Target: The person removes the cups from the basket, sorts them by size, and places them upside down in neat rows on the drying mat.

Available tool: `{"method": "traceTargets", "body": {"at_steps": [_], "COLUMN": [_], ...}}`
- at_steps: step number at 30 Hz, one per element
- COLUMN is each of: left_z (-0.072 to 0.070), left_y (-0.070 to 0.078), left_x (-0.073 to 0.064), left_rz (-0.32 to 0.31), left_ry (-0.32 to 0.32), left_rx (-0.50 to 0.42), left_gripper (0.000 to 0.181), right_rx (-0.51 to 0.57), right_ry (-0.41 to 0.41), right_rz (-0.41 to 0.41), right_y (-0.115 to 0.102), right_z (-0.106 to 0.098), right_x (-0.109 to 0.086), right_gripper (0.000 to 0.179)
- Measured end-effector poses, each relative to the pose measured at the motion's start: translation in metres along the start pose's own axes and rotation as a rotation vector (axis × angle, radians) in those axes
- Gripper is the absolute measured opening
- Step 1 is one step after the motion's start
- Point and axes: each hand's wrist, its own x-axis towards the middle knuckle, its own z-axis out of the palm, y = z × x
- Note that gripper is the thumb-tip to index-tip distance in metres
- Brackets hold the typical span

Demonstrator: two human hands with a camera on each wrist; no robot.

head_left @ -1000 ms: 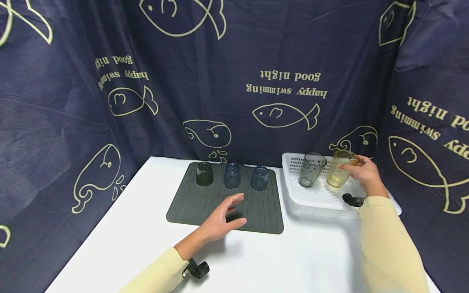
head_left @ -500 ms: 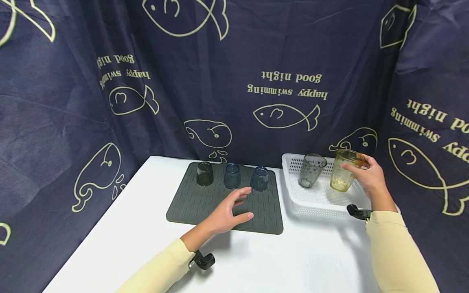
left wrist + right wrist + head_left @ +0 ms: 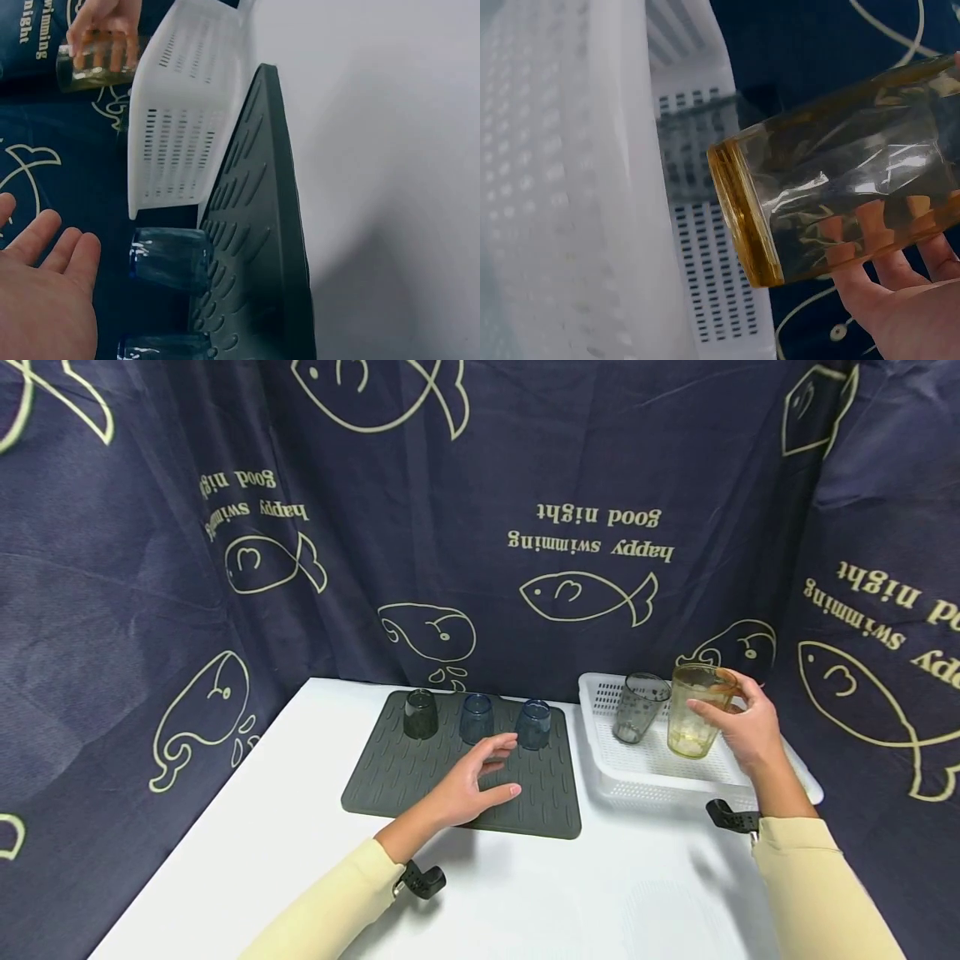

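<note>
My right hand grips a tall yellow-tinted drinking glass, its fingers wrapped round the far side and the thumb on the near side. The glass is held over the white perforated basket; in the right wrist view its thick amber base stands out from the basket wall. A tall grey glass leans inside the basket to the left. With fingers spread and nothing held, my left hand hovers over the dark ribbed mat, close in front of the short glasses.
Along the back of the mat stand one dark grey short glass and two blue ones, the middle blue glass and the right blue glass. A navy curtain with fish prints hangs behind the white table.
The yellow glass has shifted nearer in my right hand, with its rim and base more fully in view. My left hand has drifted slightly right over the mat.
</note>
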Motion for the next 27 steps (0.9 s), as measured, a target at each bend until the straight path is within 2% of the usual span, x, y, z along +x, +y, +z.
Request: {"method": "traceTargets", "body": {"at_steps": [12,22,27], "left_z": [-0.004,-0.006,-0.002], "left_y": [-0.004,0.003,0.011], "left_x": [0.003,0.003,0.005], "left_rz": [-0.016,-0.032,-0.053], "left_ry": [0.011,-0.015,-0.035], "left_rx": [-0.002,-0.027,-0.048], "left_gripper": [0.073,0.072,0.075], "right_rx": [-0.059,0.033,0.012], "right_ry": [-0.109,-0.18,-0.215], "right_rz": [-0.125,-0.255,-0.329], "right_y": [-0.032,-0.049,-0.058], "right_z": [0.016,0.031,0.039], "right_x": [-0.03,-0.055,-0.066], "right_gripper": [0.084,0.07,0.069]}}
